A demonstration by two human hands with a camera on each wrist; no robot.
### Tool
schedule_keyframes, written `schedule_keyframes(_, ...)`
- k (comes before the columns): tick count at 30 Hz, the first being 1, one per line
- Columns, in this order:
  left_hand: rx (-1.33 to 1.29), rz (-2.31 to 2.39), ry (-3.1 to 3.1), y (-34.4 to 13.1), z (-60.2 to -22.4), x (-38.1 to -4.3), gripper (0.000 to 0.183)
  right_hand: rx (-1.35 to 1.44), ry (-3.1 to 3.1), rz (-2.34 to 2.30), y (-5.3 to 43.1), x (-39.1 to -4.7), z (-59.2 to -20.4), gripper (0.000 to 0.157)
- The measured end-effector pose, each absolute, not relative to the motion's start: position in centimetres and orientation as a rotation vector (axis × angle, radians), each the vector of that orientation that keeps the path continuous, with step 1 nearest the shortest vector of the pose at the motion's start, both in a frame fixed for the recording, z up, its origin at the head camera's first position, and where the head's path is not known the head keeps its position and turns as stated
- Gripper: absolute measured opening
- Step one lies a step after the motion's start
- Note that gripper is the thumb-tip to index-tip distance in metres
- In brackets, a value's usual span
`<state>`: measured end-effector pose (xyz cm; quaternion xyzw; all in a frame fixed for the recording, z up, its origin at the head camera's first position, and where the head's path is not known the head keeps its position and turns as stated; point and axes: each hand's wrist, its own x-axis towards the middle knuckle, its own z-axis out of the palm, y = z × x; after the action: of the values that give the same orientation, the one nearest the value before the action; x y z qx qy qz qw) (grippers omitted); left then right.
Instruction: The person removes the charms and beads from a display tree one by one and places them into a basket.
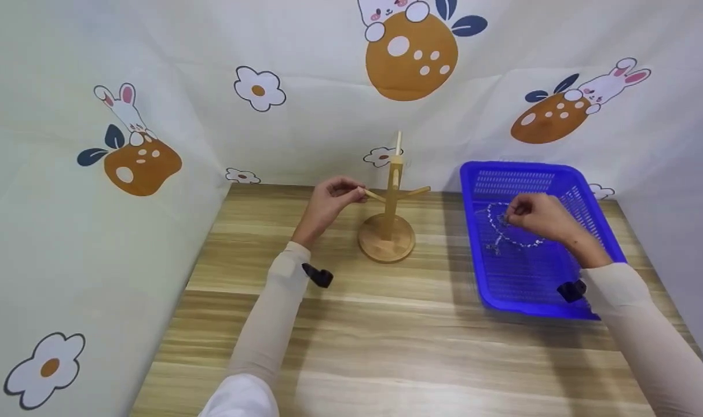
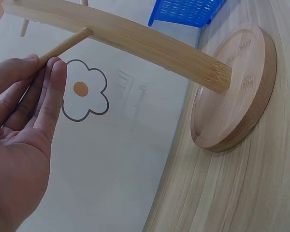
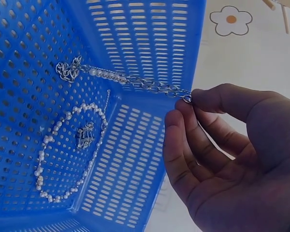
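Observation:
My left hand (image 1: 328, 202) pinches the end of a side peg (image 2: 67, 46) on a wooden stand (image 1: 391, 197). That stand has an upright post with several pegs and a round base (image 2: 253, 92) resting on the table. Over the blue basket my right hand (image 1: 539, 215) pinches a silver chain necklace (image 3: 150, 86) between thumb and fingers. The chain stretches down from the fingertips, has a stretch of white beads, and ends in a bunched clump (image 3: 67, 70). On the basket floor lies a white beaded necklace (image 3: 48, 138) in a loop, with a small silver heap (image 3: 84, 135) inside it.
The blue plastic basket (image 1: 479, 278) with slotted walls stands on the right of the wood-grain table (image 1: 374, 324). A pale cloth (image 1: 317, 133) printed with rabbits, orange fruit and flowers rises behind the table and along its sides.

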<state>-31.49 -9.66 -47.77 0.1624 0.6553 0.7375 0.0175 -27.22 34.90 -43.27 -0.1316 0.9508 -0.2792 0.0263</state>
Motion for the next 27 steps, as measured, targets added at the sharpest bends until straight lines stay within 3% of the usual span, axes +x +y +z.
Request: schedule_keyframes(27, 0.493, 2.264, 2.046, -9.8, -47.9, -31.4, 0.015, -0.6, 2.859, -0.709, 34.4, -28.8, -47.6, 0.006)
